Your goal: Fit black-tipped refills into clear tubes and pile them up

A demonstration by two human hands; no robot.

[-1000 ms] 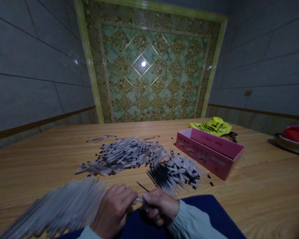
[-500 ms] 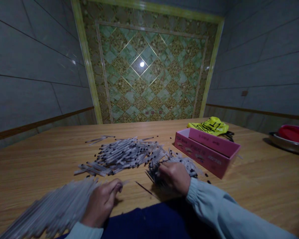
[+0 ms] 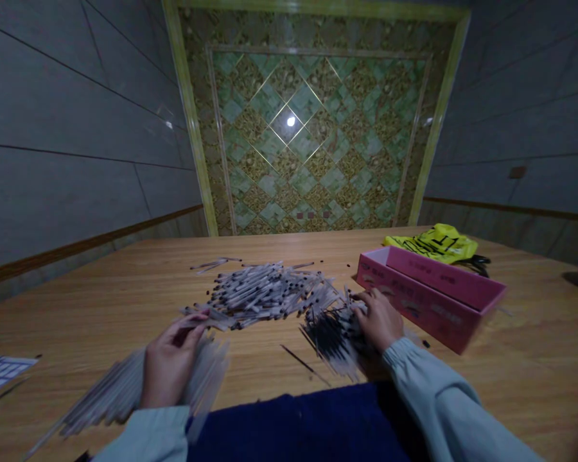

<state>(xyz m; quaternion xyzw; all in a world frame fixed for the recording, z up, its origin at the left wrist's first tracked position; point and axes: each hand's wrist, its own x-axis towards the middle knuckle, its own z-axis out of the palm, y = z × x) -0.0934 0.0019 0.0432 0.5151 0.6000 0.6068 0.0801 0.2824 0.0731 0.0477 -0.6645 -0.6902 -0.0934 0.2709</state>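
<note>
My left hand (image 3: 171,359) is closed at the left edge of a pile of clear tubes with dark ends (image 3: 255,292). Its thumb and fingers pinch what looks like a thin clear plastic tube. Under and beside that hand lies a fanned bundle of longer clear tubes (image 3: 110,391), partly hidden by it. My right hand (image 3: 380,321) rests over small pale and dark pieces, thumb and fingers bent but apart, with nothing visible in them. Close by on its left is a bunch of thin black sticks (image 3: 325,333). A single dark stick (image 3: 303,364) lies between my hands.
On the right stands an open pink box (image 3: 424,298), with a yellow plastic bag (image 3: 436,244) behind it. A printed sheet (image 3: 4,375) lies at the far left. Several dark-ended tubes (image 3: 216,263) lie behind the pile. Dark clothing covers the lap at the table's near edge.
My left hand has moved up and away from me, to the edge of the tube pile. My right hand has shifted right, off the black sticks, and its fingers have spread. The view has turned left.
</note>
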